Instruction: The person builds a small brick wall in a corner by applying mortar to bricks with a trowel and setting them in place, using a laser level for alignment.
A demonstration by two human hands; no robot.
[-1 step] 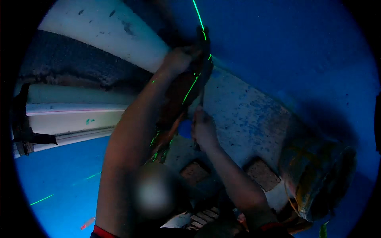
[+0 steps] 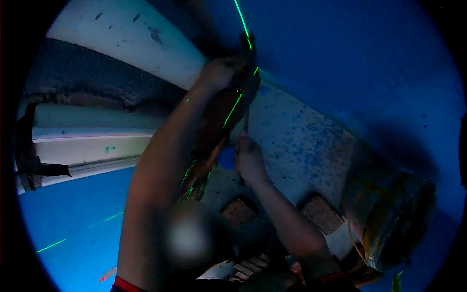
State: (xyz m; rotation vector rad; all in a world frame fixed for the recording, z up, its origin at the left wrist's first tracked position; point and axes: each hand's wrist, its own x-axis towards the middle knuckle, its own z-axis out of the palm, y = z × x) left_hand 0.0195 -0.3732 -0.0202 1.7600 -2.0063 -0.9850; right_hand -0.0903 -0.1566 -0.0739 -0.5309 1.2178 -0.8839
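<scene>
My left hand [image 2: 219, 73] is stretched far forward and grips the upper end of a long, dark brownish fish-like piece [image 2: 214, 131]. The piece lies lengthwise on a worn white board [image 2: 296, 131] flecked with blue. My right hand [image 2: 249, 156] is closed beside the middle of the piece, and a round blue end [image 2: 226, 158] shows at its left side. A thin dark edge rises from this hand along the piece; what it is I cannot tell. A bright green line [image 2: 242, 19] runs across the piece and the blue wall.
A large yellow-green fish [image 2: 389, 219] lies at the right end of the board. Two brownish square pads [image 2: 318, 211] sit near the board's front. White ledges [image 2: 92, 141] with a dark strap [image 2: 29, 155] are at the left, above a blue floor [image 2: 73, 219].
</scene>
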